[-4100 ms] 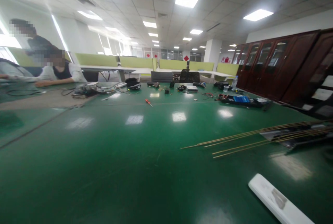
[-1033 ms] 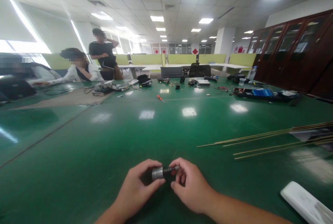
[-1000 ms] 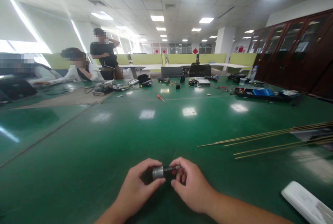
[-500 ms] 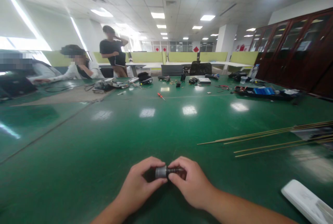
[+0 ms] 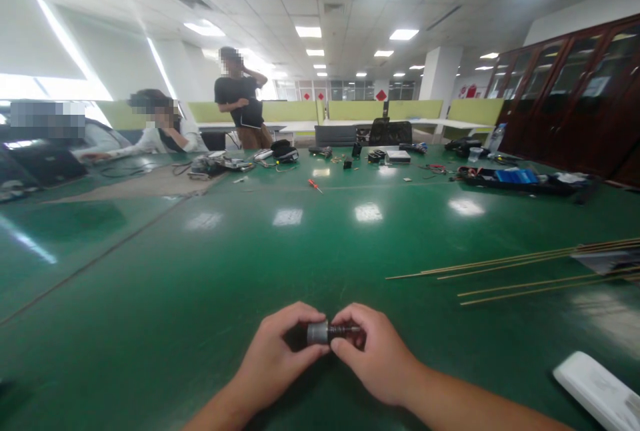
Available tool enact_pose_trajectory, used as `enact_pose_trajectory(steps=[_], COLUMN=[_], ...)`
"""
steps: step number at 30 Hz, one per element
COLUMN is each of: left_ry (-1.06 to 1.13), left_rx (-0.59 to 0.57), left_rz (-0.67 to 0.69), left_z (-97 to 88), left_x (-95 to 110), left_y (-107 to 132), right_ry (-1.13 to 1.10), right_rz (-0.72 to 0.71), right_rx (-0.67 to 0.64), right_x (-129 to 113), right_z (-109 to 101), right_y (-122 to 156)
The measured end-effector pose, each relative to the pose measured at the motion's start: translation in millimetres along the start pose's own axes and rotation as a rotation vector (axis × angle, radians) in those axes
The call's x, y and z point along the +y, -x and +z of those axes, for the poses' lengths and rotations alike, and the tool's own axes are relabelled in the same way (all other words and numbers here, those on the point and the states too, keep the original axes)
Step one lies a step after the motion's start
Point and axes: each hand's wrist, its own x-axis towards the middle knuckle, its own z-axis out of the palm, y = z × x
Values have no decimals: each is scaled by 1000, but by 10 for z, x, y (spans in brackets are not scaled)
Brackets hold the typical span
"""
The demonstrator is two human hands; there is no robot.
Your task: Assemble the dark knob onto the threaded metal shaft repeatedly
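Low over the near part of the green table (image 5: 210, 284), my two hands meet around a small metal part (image 5: 325, 332). It has a short silver cylinder on the left and a thin dark threaded stem on the right. My left hand (image 5: 280, 357) is closed on the silver cylinder between thumb and fingers. My right hand (image 5: 373, 354) pinches the dark stem with thumb and forefinger. The rest of the part is hidden inside my fingers.
Several thin brass rods (image 5: 510, 267) lie to the right. A white flat bar (image 5: 597, 391) sits at the lower right. A red screwdriver (image 5: 315, 185) and scattered tools lie at the far end. Two seated people and a standing person (image 5: 240, 107) are at the far left.
Four seconds ago no hands were in view; now both hold the metal part. Over the last second my hands shifted slightly right, and the standing person walked to the right.
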Motion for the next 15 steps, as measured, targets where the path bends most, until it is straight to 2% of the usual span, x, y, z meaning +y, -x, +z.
enact_pose_trajectory(steps=[15], left_ry=[-8], left_rx=[-2], left_rz=[-22], left_z=[25], left_x=[39], left_y=[3], right_ry=[-19], right_rz=[-6], right_rx=[1], right_x=[14], right_z=[2], right_y=[-8])
